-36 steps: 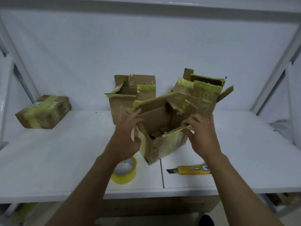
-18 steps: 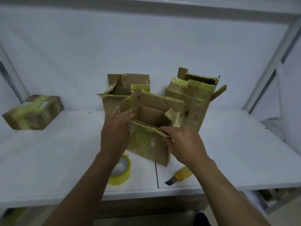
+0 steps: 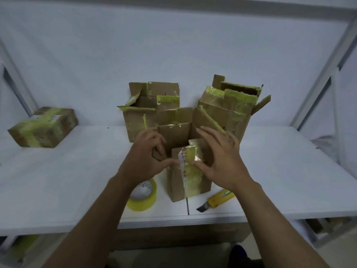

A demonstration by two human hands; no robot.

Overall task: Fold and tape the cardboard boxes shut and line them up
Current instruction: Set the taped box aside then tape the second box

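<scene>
While both hands sit on the front box [image 3: 188, 176] at frame centre, the step in hand looks like flap-folding, pre-tape. Box stands upright on the white table [image 3: 270, 171], flaps up and splayed, old yellow-green tape w/ a white label strip down its near face.

Left hand [image 3: 148, 157]: fingers curled, thumb and fingers closed on the box's left flap/near rim. Exact contact partly hidden by the knuckles. Right hand [image 3: 222, 159]: fingers spread apart, not clamped on anything; thumb tip touches the near face by the label, fingers arch over the right flap. Can't tell if palm presses it.

Tape roll [image 3: 144, 194], yellow, lies flat at lower centre-left, just beside the box and partly under the left forearm. Utility knife [image 3: 216, 200], yellow body, blade end toward lower left, lies lower right of the box, near the table edge.

Other boxes: two open ones behind, centre-left box [image 3: 139, 120] and centre-right box [image 3: 231, 111], both w/ ragged flaps up, close behind the front box. One sealed box [image 3: 44, 128] at left of frame, well apart, tilted off square.

Judgement: 1 done, 3 open; task early.

Next move calls for: press short flaps in first, then long flaps down flush, one hand holding seam shut while the other reaches for the roll. Old tape on flaps prob. stiff and springy, so expect pop-back. Knife is close enough for the cut.
</scene>
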